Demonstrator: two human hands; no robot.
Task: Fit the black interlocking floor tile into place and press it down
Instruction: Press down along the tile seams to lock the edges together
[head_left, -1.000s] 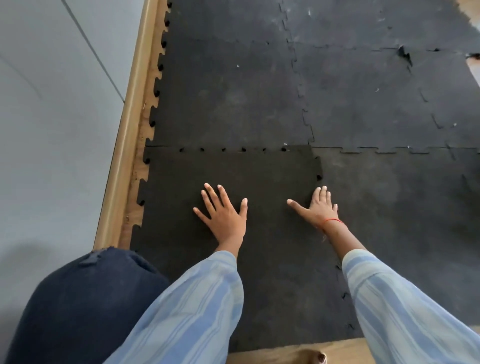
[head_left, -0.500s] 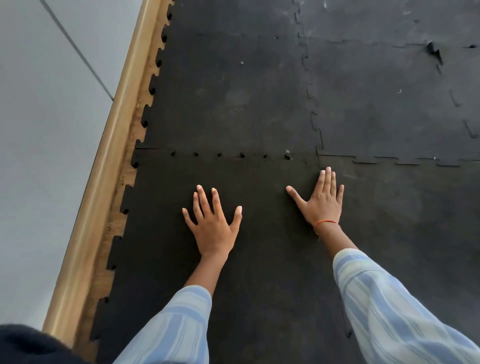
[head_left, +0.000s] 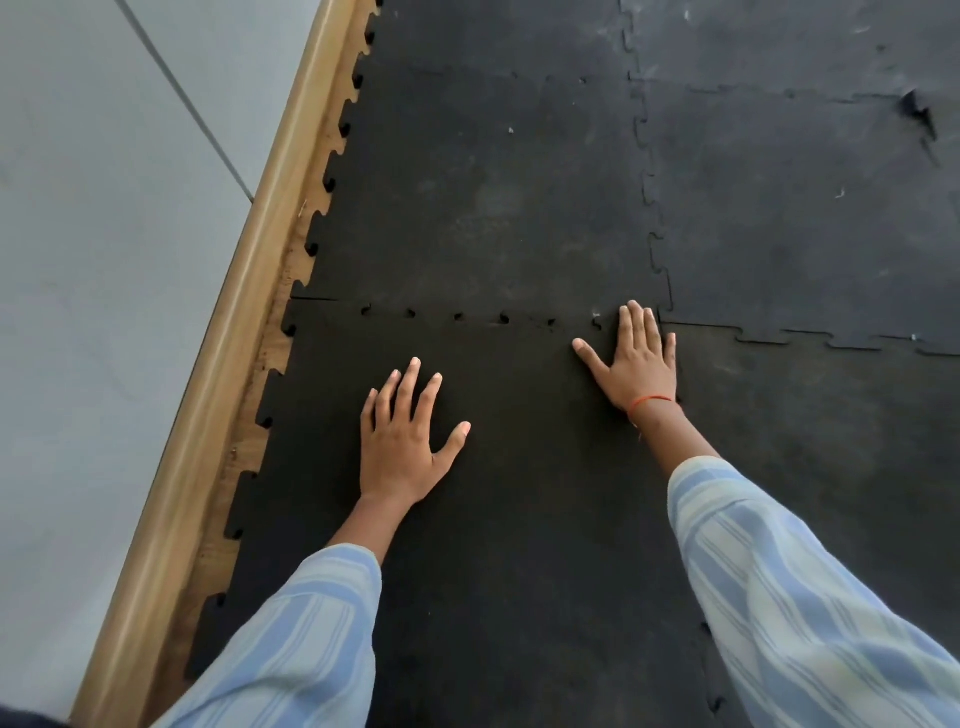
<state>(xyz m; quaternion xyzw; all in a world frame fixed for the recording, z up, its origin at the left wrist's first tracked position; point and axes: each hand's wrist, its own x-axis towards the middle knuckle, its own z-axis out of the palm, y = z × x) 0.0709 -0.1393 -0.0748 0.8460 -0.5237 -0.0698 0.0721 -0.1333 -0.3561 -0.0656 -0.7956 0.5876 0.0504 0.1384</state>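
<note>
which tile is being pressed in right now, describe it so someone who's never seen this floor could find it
Follow the wooden skirting along the grey wall toward the viewer: it is the nearest black floor tile beside it, under both flat palms, left hand and right hand. Unlike its neighbours, its far seam still shows small open notches.

I can read no text, label, brand, number or sign anywhere in my view.
</note>
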